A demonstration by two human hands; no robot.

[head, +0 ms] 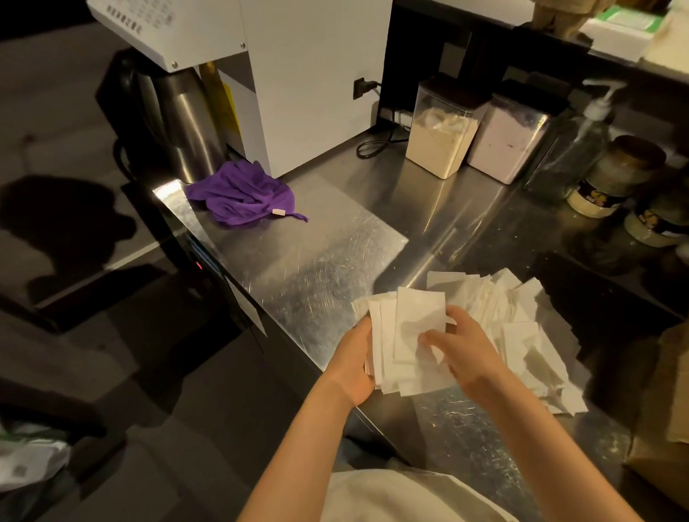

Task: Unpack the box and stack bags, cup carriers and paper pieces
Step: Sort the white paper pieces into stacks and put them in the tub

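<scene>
- The left hand (355,361) comes in from 6 o'clock with the forearm stretched up and to the right. Its palm is turned inward and it grasps the left edge of the stack of paper pieces (405,350).
- The right hand (472,360) reaches in from 5 o'clock. Its thumb lies flat on the top sheet and its fingers curl over the right edge of the same stack, so it also clasps the stack.
- The stack is between both hands, over the near edge of the steel counter (314,262).
- A loose pile of paper pieces (536,321) lies on the counter at 3 o'clock from the hands, just beside the right hand.
- A cardboard box (686,401) stands at 4 o'clock, at the frame's edge.
- A purple cloth (242,194) lies at 11 o'clock, near a white machine (314,61).
</scene>
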